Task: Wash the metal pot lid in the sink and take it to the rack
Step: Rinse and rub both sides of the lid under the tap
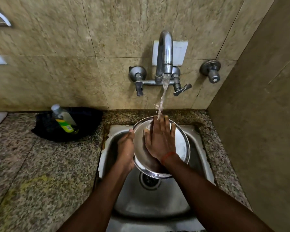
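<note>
A round shiny metal pot lid (181,144) is held tilted over the steel sink (151,203), under the running tap. My left hand (126,148) grips the lid's left rim, thumb on top and fingers hidden behind it. My right hand (159,139) lies flat on the lid's face with straight, spread fingers. Water from the spout (165,52) falls onto my right fingertips and the lid's top edge. The rack is not in view.
A black pan (84,124) holding a dish-soap bottle (64,119) sits on the speckled granite counter (40,173) to the left of the sink. Two tap handles (181,89) and a separate valve (211,71) stick out of the tiled wall. A side wall stands close on the right.
</note>
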